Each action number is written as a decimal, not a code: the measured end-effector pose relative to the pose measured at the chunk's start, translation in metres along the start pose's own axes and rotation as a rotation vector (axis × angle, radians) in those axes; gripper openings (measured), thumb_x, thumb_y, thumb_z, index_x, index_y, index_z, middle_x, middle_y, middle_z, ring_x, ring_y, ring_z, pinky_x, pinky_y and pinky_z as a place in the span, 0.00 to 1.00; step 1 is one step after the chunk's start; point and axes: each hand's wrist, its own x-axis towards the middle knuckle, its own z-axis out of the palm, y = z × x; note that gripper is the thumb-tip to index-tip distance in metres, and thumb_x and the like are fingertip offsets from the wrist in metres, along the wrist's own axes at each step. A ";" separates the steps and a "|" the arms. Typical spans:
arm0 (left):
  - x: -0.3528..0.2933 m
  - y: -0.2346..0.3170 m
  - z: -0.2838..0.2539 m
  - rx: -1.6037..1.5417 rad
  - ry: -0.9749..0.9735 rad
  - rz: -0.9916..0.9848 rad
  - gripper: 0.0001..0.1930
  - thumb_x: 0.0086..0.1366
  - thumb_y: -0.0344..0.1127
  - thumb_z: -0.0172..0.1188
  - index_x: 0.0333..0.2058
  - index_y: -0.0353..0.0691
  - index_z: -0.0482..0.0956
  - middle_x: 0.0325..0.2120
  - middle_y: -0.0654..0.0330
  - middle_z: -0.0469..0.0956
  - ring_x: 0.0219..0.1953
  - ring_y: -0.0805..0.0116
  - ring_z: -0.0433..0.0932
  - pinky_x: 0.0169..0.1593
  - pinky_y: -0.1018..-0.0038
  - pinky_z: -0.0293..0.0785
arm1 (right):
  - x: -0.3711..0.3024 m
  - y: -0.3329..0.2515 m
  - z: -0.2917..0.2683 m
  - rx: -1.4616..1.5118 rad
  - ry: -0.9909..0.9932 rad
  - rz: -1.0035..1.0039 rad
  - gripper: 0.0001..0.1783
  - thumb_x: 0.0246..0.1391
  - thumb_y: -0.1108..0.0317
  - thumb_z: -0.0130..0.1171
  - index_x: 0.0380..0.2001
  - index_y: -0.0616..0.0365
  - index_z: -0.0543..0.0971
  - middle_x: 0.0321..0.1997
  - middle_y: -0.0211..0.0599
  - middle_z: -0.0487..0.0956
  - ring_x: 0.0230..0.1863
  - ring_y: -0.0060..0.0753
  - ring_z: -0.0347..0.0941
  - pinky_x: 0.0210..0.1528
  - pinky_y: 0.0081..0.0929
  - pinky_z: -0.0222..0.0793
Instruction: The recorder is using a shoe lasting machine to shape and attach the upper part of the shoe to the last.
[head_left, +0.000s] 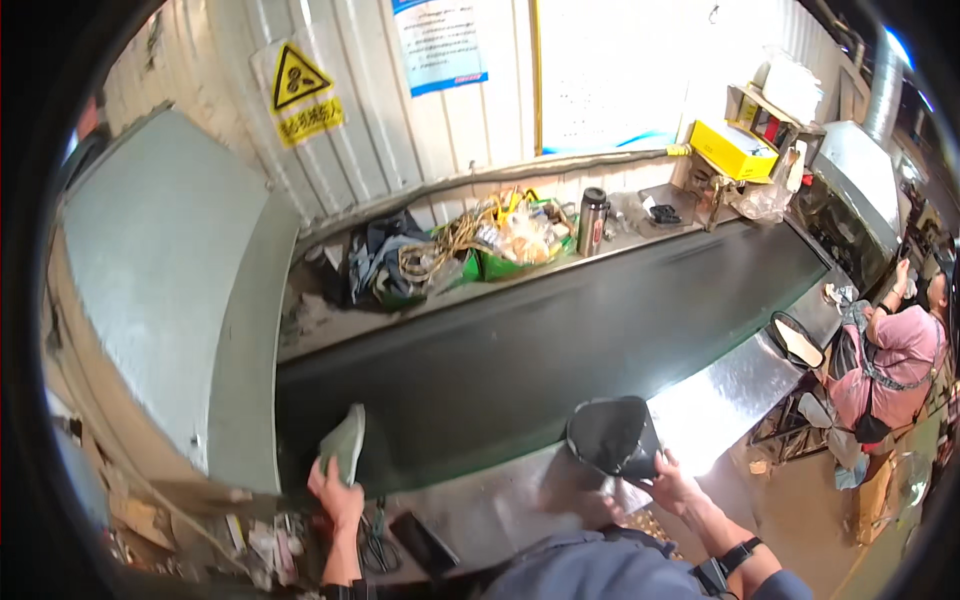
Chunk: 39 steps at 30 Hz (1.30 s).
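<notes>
My left hand (338, 490) is closed round the lower end of a pale grey-green sole-shaped piece (345, 442), which stands upright over the near left edge of a black conveyor belt (560, 330). My right hand (672, 484) grips the lower right rim of a black open-mouthed container (606, 436). That container is tilted over the metal ledge (520, 482) along the belt's near side, and its inside looks dark. A dark phone (425, 543) and a pair of scissors (379, 548) lie on the ledge between my left forearm and my body.
A grey-green hood (170, 290) covers the belt's left end. Behind the belt are bags and green bins (510, 255), a flask (592, 222) and a yellow box (734, 150). A black-rimmed oval piece (797, 340) lies at the right, near a person in pink (885, 365).
</notes>
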 end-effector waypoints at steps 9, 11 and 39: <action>-0.120 0.229 -0.022 -0.299 -0.233 0.697 0.21 0.41 0.32 0.64 0.40 0.48 0.84 0.51 0.52 0.72 0.55 0.46 0.68 0.60 0.49 0.66 | 0.009 -0.011 -0.015 -0.211 -0.008 0.099 0.30 0.69 0.43 0.45 0.66 0.48 0.66 0.66 0.39 0.70 0.68 0.40 0.64 0.69 0.54 0.61; -0.159 0.246 -0.004 -0.325 -0.222 0.901 0.23 0.44 0.31 0.64 0.44 0.53 0.83 0.53 0.55 0.71 0.56 0.52 0.67 0.60 0.51 0.65 | -0.006 -0.012 0.012 -0.209 0.132 0.126 0.30 0.71 0.45 0.43 0.67 0.50 0.65 0.66 0.40 0.70 0.67 0.40 0.65 0.69 0.51 0.62; -0.111 0.236 0.124 -0.515 -0.240 -0.583 0.18 0.62 0.47 0.68 0.38 0.35 0.86 0.31 0.54 0.85 0.37 0.56 0.83 0.44 0.62 0.76 | -0.021 0.096 -0.006 -1.491 -0.526 -0.784 0.59 0.39 0.64 0.83 0.71 0.62 0.58 0.66 0.58 0.65 0.66 0.58 0.65 0.66 0.43 0.64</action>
